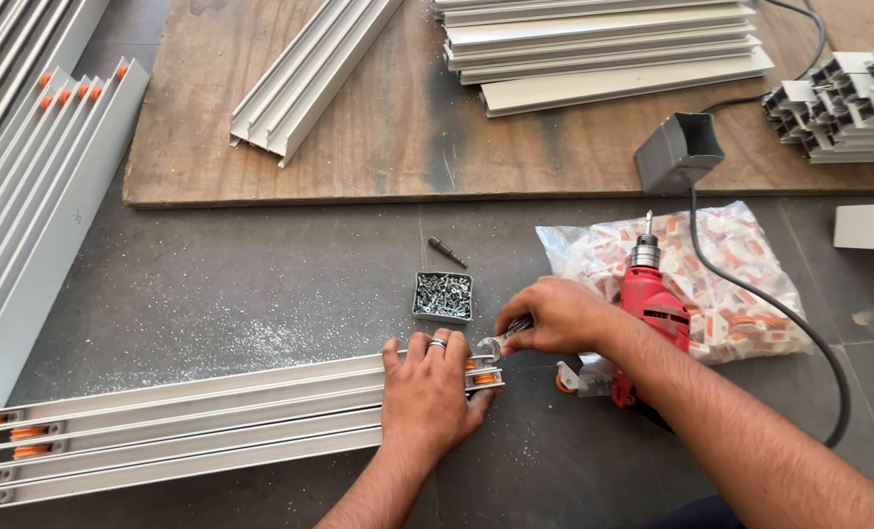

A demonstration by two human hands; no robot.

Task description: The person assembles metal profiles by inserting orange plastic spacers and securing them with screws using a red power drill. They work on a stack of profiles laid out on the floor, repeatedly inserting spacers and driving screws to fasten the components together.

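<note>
Left hand presses flat, fingers spread, on the aluminium track; right hand pinches a small metal bracket at its end.

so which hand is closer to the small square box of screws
Right. The right hand sits just right of the small square box of screws, while the left hand lies below it, pressing on the aluminium rails.

one head-worn view, looking steeply down and forward from close above the aluminium track section on the grey floor; the plywood board lies beyond it.
</note>
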